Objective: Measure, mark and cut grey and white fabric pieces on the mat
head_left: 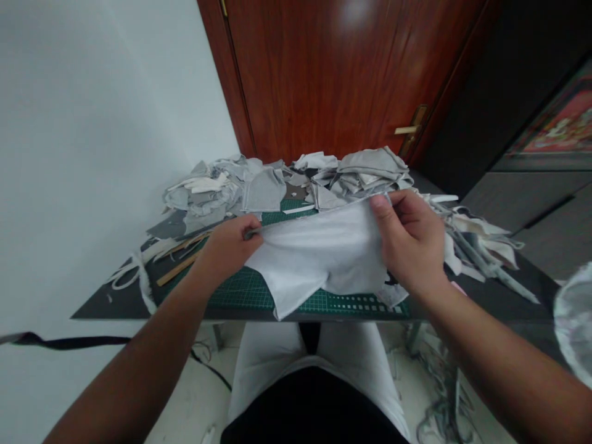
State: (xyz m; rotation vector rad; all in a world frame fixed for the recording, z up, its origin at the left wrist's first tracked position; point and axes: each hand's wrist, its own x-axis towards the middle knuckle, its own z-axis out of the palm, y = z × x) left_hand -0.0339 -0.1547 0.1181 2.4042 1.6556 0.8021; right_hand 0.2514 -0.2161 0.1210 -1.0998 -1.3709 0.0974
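A pale grey piece of fabric [324, 246] is stretched between my two hands over the green cutting mat [250, 290]. My left hand [235, 243] pinches its upper left corner. At the upper right, my right hand [409, 237] grips the same edge, thumb on top and fingers curled behind. The fabric's lower side hangs in loose points, one of them reaching down near the table's front edge. Part of a small patterned scrap [392, 295] shows below my right hand.
Heaps of grey fabric scraps [203, 191] lie at the back left, with a stack of fabric pieces [372, 166] at the back right. Wooden strips [178, 270] and white cord [127, 274] lie on the left. More scraps [485, 240] cover the right side. A wooden door [319, 74] stands behind.
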